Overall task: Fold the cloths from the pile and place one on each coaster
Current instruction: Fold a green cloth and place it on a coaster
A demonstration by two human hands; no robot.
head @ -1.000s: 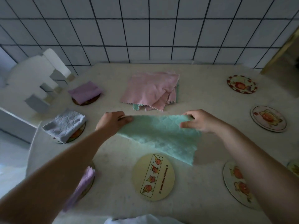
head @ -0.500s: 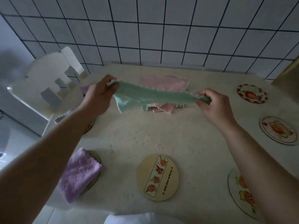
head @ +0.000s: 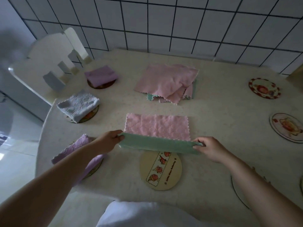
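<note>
A two-sided cloth, green on one face and pink on the other, lies partly on the table in front of me. My left hand pinches its near left corner and my right hand pinches its near right corner, holding the near edge lifted and turned over above a round yellow coaster. The pile of pink cloths lies farther back at the centre. Folded cloths sit on three coasters at the left: purple, grey and purple.
Bare coasters lie at the right: a red-rimmed one, one with a fruit picture and one partly hidden by my right forearm. A white chair stands at the table's left. A tiled wall runs behind.
The cloth has come down from mid-air onto the table with its pink face up. Both hands have moved nearer to me and lower, still pinching its corners.
</note>
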